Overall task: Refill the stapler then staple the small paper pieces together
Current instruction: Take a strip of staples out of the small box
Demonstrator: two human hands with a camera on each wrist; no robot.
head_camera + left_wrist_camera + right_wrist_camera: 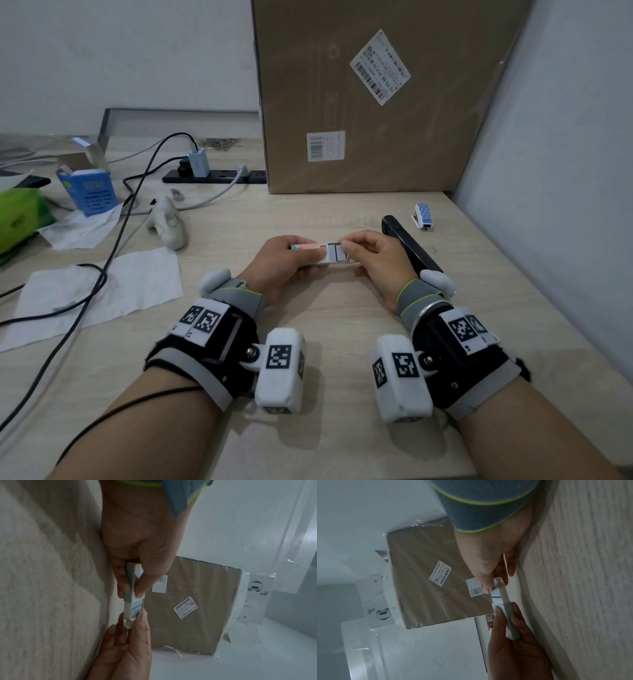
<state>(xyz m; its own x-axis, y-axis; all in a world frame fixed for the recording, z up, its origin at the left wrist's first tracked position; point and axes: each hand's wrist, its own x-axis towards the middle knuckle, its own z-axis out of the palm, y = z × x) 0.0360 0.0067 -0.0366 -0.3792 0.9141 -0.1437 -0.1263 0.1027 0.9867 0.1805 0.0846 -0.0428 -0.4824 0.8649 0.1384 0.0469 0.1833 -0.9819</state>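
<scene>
Left hand [279, 262]: fingers and thumb curled round the sleeve of a small staple box [320, 253], held just above the tabletop [329, 445].
Right hand [375, 255]: thumb and fingers pinched the end of the box's inner tray, which was slid partly out.
Black stapler [409, 245]: lay on the tabletop just behind the right hand.
Small blue dotted stapler [423, 216]: near the right wall.

Tilted white label [380, 66] on cardboard box [428, 144]: barcode, code reading roughly "15 Y5 EE 15 X 32"; rest too small. Lower label [325, 145]: barcode, print illegible. Staple box [313, 247] print illegible.
</scene>
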